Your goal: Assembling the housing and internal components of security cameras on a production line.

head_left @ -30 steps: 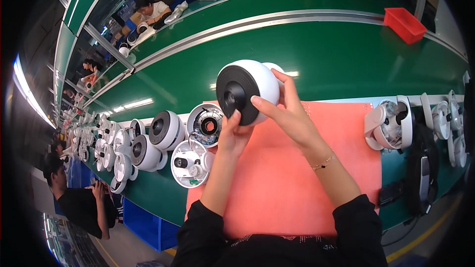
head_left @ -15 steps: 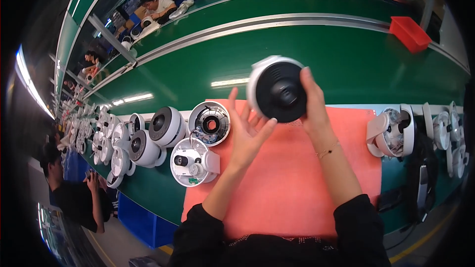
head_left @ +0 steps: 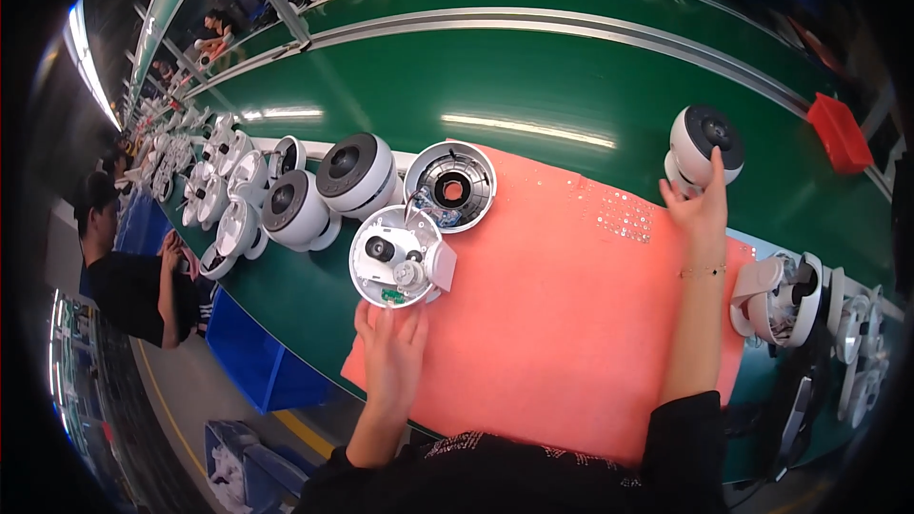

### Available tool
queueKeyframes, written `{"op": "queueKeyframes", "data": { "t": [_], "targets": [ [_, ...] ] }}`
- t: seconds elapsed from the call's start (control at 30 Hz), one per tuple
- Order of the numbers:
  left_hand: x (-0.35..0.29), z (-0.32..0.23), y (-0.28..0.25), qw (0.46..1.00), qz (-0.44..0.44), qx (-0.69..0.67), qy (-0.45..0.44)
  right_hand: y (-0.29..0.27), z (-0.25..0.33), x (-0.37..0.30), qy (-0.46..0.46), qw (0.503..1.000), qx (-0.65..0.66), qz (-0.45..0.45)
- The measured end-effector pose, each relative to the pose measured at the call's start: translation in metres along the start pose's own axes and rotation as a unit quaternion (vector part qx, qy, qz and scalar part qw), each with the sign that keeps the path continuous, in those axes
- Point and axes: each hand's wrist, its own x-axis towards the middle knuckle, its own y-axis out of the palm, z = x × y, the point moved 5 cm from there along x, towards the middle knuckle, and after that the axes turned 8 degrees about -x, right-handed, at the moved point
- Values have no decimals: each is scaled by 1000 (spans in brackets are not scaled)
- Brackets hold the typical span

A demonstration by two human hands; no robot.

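Observation:
At the far right of the bench, a white ball-shaped camera (head_left: 684, 148) with a black face stands on its base. My right hand (head_left: 700, 209) is against its near side, index finger stretched along the face and thumb apart near the base. My left hand (head_left: 392, 357) reaches up to the near rim of an opened white camera housing (head_left: 367, 271), fingers extended and touching or almost touching it. Inside that housing are a lens, a white bracket and a small green board. A cable runs from it to a round shell (head_left: 483, 167) with a black ring inside.
Closed white cameras (head_left: 357, 167) and many opened housings (head_left: 228, 219) line the left. A pink mat (head_left: 543, 324) with small screws lies before me. At right are an opened camera (head_left: 762, 300), a dark strapped tool and a red bin (head_left: 838, 133). A person sits at left.
The camera with the black face has gone from between my hands to the bench at far right. My left hand has moved down and left to the opened housing. The view has shifted.

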Motion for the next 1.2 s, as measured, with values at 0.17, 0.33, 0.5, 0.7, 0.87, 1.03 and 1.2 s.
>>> {"op": "queueKeyframes", "data": {
  "t": [0.17, 0.33, 0.5, 0.7, 0.87, 1.03, 1.2],
  "targets": [
    [28, 1, -4, 998, 20, -17, 53, 33, -35, -36, -13, 982, -93, 165],
    [31, -15, 4, 996, 76, 39, 34, 64, -49, -94, -435, 585, -620, 291],
    [31, -30, 5, 990, 119, 14, -74, 52, -56, -148, -564, 419, -605, 375],
    [61, -34, 47, 964, 152, 165, -143, 15, -7, -205, -713, 378, -498, 318],
    [114, 6, 81, 862, 321, 276, -279, 6, 5, -227, -447, 601, -441, 494],
    [65, 81, 137, 462, 683, 441, -355, -6, -13, -245, -206, 632, -460, 589],
    [28, 95, 149, 337, 727, 537, -263, -1, -26, -257, -160, 534, -527, 642]
  ]
}}
